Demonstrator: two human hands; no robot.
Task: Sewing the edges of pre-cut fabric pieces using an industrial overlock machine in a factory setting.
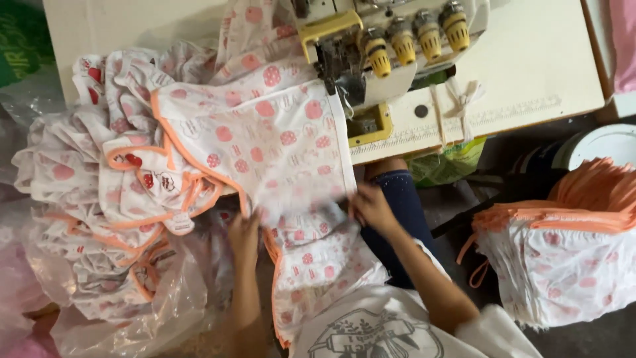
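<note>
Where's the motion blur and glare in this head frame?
Head view: the left hand and right hand smear with the printed fabric piece at its lower edge; the sewing machine stays fairly sharp; the white table looks bright, slightly washed out; the floor lower right sits dim.

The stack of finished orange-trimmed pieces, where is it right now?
In the head view the stack sits at the far right, below the table edge, beside the person's right hand.

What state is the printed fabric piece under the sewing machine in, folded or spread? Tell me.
Spread: the printed fabric piece lies flat across the machine table, its lower edge held by the left hand and right hand.
</note>
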